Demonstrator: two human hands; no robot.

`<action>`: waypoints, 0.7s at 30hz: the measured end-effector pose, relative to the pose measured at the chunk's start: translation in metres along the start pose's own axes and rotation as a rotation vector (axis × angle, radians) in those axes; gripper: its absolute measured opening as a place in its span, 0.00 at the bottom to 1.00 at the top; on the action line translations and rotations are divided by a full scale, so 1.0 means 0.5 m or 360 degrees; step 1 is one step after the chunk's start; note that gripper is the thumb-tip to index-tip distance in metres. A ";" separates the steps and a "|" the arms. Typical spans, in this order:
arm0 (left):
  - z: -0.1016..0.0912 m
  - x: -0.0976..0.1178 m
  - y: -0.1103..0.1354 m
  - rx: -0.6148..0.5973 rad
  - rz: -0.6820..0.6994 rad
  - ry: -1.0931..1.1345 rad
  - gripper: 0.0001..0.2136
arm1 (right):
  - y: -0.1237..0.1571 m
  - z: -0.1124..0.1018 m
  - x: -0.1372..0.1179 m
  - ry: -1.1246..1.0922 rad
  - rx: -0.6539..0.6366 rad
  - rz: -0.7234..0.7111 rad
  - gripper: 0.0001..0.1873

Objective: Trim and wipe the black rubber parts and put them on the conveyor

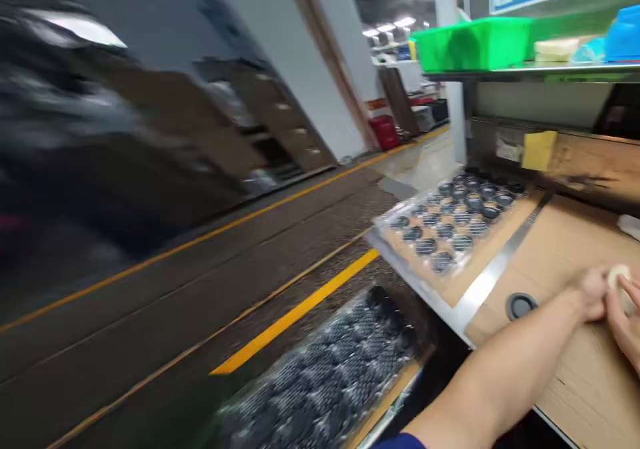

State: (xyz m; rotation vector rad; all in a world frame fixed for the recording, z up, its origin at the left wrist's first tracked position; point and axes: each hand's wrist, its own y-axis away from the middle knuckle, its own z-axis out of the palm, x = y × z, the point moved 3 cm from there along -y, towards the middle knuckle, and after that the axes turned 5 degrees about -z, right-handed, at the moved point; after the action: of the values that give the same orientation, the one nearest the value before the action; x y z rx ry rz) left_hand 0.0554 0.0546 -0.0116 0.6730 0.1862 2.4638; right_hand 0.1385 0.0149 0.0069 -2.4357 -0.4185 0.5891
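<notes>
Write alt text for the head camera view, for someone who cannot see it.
A person's left hand and right hand meet at the right edge over a cardboard-covered bench, holding a small pale round piece between them. Nearby lie a black round cap and a clear plastic tray of dark round parts; the view is motion-blurred.

Single view, head-worn, close above the front left corner of the bench point(560, 249). Faces left and down, mostly off the bench: floor point(250, 255) and its yellow line point(300, 309) fill most of the frame, tilted and blurred. Bench sits in the lower right; left hand point(593, 292) and right hand point(625, 315) are at the frame's right edge. Shelf point(550, 70) is at upper right, farther off.
</notes>
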 end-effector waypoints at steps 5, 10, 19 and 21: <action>-0.005 0.014 0.038 0.0100 0.0075 0.0069 0.15 | -0.025 -0.024 0.042 -0.0151 -0.0072 0.0307 0.32; -0.013 0.023 0.042 0.0110 0.0001 0.0251 0.17 | -0.016 -0.053 0.089 -0.0546 0.0008 0.0728 0.41; 0.006 0.035 0.074 0.0107 0.0043 0.0496 0.19 | -0.030 -0.086 0.022 -0.1466 -0.0052 0.0913 0.33; 0.012 0.036 0.078 0.0071 0.0043 0.0498 0.17 | -0.031 -0.087 0.017 -0.1497 -0.0020 0.0922 0.32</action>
State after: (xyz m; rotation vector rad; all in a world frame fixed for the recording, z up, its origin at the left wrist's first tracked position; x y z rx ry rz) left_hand 0.0264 0.0326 0.0118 0.3051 0.3546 2.5860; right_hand 0.1649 0.0098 0.0451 -2.1265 -0.0460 1.9871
